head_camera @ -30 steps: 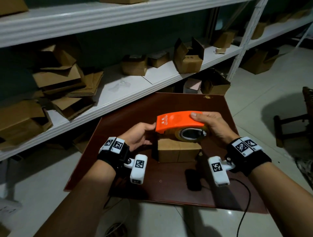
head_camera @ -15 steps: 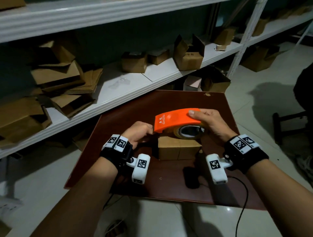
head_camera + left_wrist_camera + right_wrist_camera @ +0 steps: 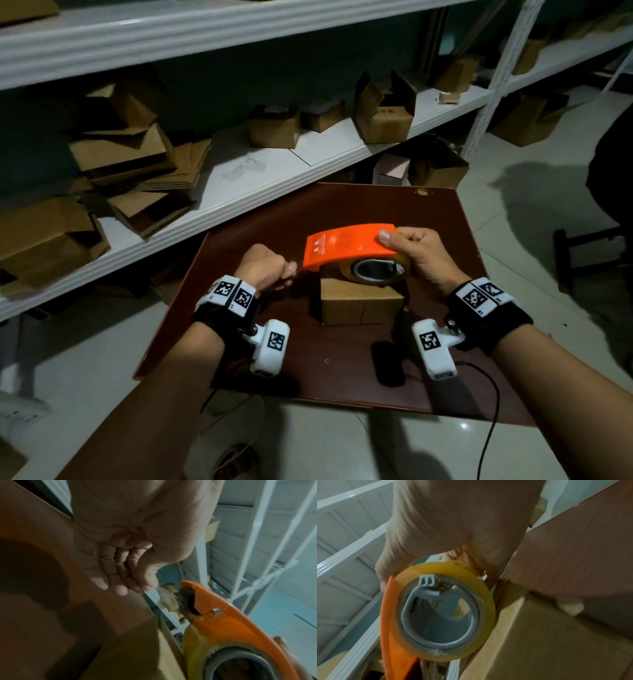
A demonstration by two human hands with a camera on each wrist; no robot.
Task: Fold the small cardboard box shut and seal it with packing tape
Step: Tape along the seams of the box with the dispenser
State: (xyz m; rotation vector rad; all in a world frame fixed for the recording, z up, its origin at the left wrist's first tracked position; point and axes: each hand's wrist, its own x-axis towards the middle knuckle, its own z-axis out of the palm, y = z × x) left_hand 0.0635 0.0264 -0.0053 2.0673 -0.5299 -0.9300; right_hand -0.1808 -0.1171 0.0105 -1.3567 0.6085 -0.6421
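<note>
A small brown cardboard box (image 3: 359,303) sits near the middle of a dark reddish-brown wooden board (image 3: 342,205), its top flaps folded down and a seam running down the face nearest the camera. Directly above it, the right hand (image 3: 419,255) holds an orange plastic tape dispenser (image 3: 346,245) loaded with a roll of yellowish clear packing tape (image 3: 447,612) on a grey plastic core. The thumb lies on top of the orange shell and the other fingers wrap around its far side. In the right wrist view the roll hangs just over the box's top edge; whether it touches the cardboard cannot be told.

At 9 o'clock from the dispenser, the left hand (image 3: 265,265) is curled into a loose fist, thumb and forefinger pressed together at the dispenser's nose. The left wrist view shows those fingertips (image 3: 147,586) pinching a short stretch of clear tape (image 3: 164,595) drawn out from the black roller under the orange tip.

A small black oblong object (image 3: 388,363) with a black cable (image 3: 489,411) lies on the board at 6 o'clock from the box. Beyond the board, from 9 to 1 o'clock, a white metal shelving unit (image 3: 239,178) carries flattened cardboard sheets (image 3: 137,164) and several open brown cartons (image 3: 383,113).
</note>
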